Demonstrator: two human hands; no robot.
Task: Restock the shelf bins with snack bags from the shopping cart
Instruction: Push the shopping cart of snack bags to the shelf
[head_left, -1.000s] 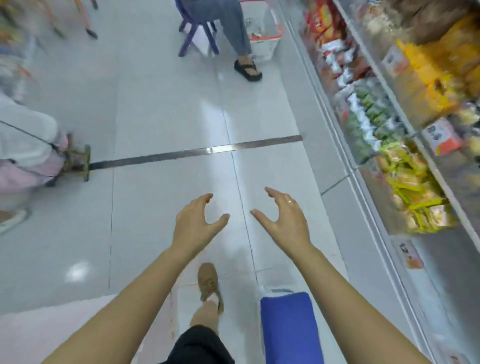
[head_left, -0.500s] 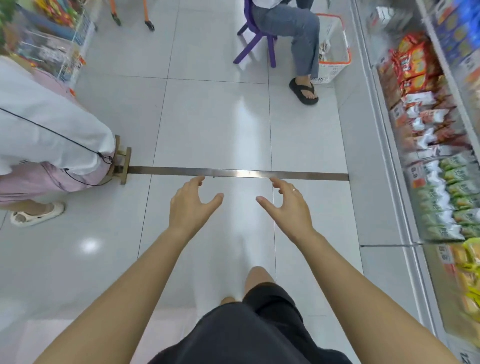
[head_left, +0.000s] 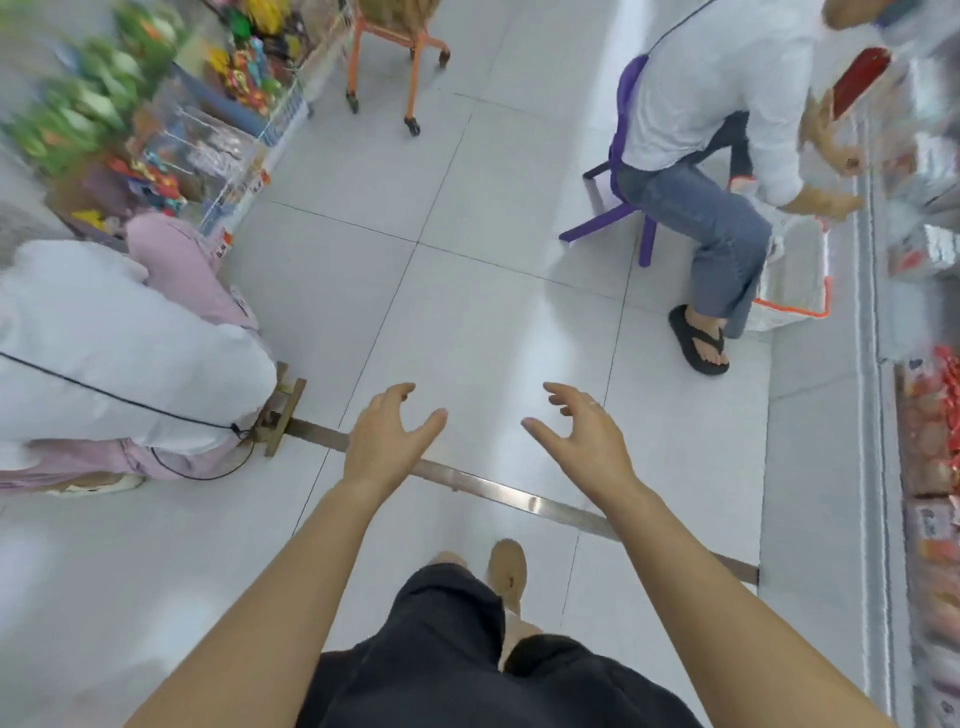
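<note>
My left hand (head_left: 387, 441) and my right hand (head_left: 584, 436) are stretched out in front of me over the white tiled aisle floor, palms facing each other, fingers loosely curled, holding nothing. Shelf bins with red and white snack bags (head_left: 930, 431) run along the right edge of the view, blurred. An orange-framed cart (head_left: 395, 47) stands at the far end of the aisle, top centre. My black shorts and tan shoe (head_left: 509, 571) show below my arms.
A person in a white top sits on a purple chair (head_left: 618, 208) at the right, reaching into the shelf, with a white basket (head_left: 795, 291) beside their leg. Another person (head_left: 119, 358) crouches at the left. A wire rack of colourful goods (head_left: 208, 119) fills the upper left. A metal floor strip (head_left: 519, 499) crosses the aisle.
The view has swung forward and left along the aisle; both people appear larger and nearer. My hands stay held out and apart with nothing in them.
</note>
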